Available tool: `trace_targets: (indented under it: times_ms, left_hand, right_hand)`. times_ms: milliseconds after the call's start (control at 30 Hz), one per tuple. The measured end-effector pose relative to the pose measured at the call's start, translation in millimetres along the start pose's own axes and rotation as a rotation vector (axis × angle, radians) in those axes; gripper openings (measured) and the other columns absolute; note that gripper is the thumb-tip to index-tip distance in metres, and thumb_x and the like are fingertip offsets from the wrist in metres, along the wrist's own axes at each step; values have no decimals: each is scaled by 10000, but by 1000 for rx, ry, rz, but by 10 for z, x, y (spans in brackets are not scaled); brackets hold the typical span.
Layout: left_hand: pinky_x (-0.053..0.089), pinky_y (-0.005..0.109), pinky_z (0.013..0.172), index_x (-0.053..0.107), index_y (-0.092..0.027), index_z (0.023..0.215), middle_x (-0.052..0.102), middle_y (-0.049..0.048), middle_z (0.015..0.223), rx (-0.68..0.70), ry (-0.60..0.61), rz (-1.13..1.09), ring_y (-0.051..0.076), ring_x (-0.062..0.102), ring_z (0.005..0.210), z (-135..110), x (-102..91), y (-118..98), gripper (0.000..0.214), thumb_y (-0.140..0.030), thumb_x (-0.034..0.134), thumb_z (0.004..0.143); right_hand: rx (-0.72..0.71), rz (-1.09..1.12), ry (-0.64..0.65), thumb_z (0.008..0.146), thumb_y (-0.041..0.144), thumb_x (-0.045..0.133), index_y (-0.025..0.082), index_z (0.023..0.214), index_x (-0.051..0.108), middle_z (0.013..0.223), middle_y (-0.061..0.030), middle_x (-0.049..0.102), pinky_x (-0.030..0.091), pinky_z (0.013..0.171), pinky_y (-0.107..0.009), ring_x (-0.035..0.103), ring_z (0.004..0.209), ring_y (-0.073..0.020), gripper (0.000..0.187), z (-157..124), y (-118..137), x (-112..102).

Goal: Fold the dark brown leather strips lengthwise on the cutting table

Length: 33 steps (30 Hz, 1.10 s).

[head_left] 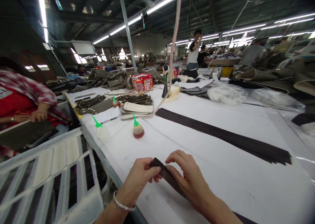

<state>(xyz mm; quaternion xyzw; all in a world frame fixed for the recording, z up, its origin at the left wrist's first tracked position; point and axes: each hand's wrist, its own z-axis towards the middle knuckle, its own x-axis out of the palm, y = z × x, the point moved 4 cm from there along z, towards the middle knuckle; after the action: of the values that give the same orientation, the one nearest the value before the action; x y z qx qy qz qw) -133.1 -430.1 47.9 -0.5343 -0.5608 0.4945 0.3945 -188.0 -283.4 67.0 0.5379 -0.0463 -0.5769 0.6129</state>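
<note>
At the near edge of the white table, a dark brown fabric strip (pixel 169 179) runs toward the lower right. My left hand (pixel 141 173), with a bracelet at the wrist, pinches the strip's far end between thumb and fingers. My right hand (pixel 188 174) is over the strip just to the right. Its thumb lies along the strip's edge, and the index finger is bent and apart from the thumb. Part of the strip passes out of sight beneath this hand and forearm. Farther back lies a stack of long dark strips (pixel 221 133), slanting across the table.
Squeeze bottles with green nozzles, one with reddish liquid (pixel 138 130), stand ahead. Behind are cream panels (pixel 137 108), a notepad (pixel 108 115) and a hanging pink hose (pixel 174 43). A white slatted rack (pixel 56 184) stands at left, near a person in a plaid sleeve (pixel 36 86).
</note>
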Motion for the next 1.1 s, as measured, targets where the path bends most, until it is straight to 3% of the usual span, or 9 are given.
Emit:
trace_targets:
  times_ms: [167,300,767,1100]
  left_hand:
    - [330,242,527,639,-115,708,640,46,613,-7,0,33,129,515,558,-11,34,-28,213,-325,603,700]
    - [338,240,524,623,-122,691,623,33,598,3,4,52,127,510,551,7,64,-29,194,-314,594,690]
    - [385,249,567,578,-163,623,573,-11,581,61,10,177,135,511,586,-25,78,-26,86,-186,514,678]
    - [356,251,525,569,-175,615,564,-19,545,18,1,266,140,504,550,-53,90,12,90,-205,498,663]
  right_hand:
    - [-277,-290,-43,917,128,492,197,866,582,893,-26,580,303,801,-374,503,814,-179,124,-60,143,14]
    - [-373,-424,-64,918,109,484,180,821,569,859,-31,579,301,841,-404,508,794,-178,147,-84,156,58]
    - [-496,-565,-41,918,50,401,168,782,533,748,-11,530,288,918,-452,456,711,-165,223,-141,231,101]
    - [-438,-545,2,888,60,435,178,758,509,760,-9,519,285,910,-442,441,734,-169,191,-185,193,152]
